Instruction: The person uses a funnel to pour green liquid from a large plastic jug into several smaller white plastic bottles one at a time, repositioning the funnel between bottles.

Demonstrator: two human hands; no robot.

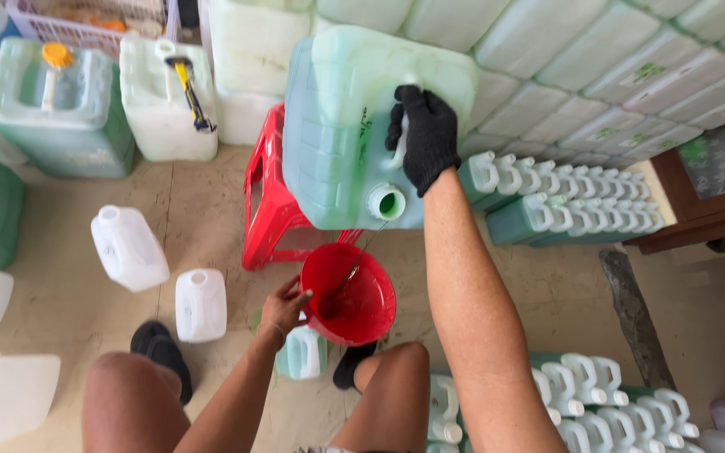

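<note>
While the right hand [426, 138], wearing a black glove, is gripping the handle of a large green jerrycan [354, 117], that can is lying tipped on a red stool [268, 197] with its open spout [387, 202] facing down. A thin stream is falling from the spout into a red funnel [354, 298]. The bare left hand [285, 307] is clasping the funnel's rim, steadying it over a small bottle [304, 352] standing on the floor between the person's knees. Two empty white bottles [165, 273] are standing on the floor to the left, and rows of filled bottles [572, 210] are sitting to the right.
</note>
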